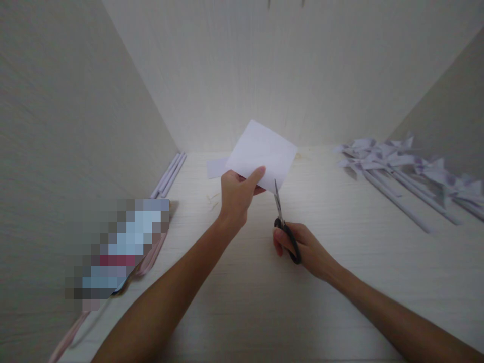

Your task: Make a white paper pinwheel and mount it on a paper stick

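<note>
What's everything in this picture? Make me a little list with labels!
left hand: holds a white paper sheet up by its lower edge
right hand: grips black-handled scissors, blades at the sheet's bottom edge
right side: paper pinwheels lying in a row on the table
back left: rolled paper sticks along the wall
behind the sheet: another small paper piece

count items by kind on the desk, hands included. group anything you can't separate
Hands: 2, left and right
Paper sheets: 2, held and flat
Scissors: 1
Rolled paper sticks: 1 bundle
Paper pinwheels: 1 pile, too overlapped to count
Blurred patch: 1
Total: 8
</note>
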### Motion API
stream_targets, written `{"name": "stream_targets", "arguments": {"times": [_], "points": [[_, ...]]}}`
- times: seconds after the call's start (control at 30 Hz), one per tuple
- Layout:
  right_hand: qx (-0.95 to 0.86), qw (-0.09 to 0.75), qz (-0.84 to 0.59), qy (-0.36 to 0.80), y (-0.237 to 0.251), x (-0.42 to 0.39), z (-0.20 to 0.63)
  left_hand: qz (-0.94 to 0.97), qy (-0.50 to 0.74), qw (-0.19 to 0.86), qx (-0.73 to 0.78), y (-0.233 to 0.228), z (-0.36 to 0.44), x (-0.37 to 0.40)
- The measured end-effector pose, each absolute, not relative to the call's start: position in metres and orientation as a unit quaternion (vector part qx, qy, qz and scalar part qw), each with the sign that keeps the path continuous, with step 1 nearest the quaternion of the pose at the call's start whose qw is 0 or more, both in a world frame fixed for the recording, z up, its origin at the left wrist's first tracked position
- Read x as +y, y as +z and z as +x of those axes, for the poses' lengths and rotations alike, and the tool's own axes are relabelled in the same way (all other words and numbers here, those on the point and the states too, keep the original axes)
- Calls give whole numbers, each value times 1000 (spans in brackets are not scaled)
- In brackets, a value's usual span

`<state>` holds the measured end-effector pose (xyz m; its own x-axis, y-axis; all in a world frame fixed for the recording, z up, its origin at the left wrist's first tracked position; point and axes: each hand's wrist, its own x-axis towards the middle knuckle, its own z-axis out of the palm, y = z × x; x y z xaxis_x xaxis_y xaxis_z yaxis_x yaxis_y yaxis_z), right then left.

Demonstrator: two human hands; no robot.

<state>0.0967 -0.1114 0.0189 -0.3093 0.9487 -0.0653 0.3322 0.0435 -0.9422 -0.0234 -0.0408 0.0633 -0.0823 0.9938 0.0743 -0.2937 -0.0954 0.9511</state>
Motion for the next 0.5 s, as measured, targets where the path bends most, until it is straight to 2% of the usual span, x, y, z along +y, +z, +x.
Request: {"name": "stream_targets", "arguments": {"times": [0.5], "points": [[-647,313,-496,486,21,-112,96,431,610,523,411,64,-23,-43]]}}
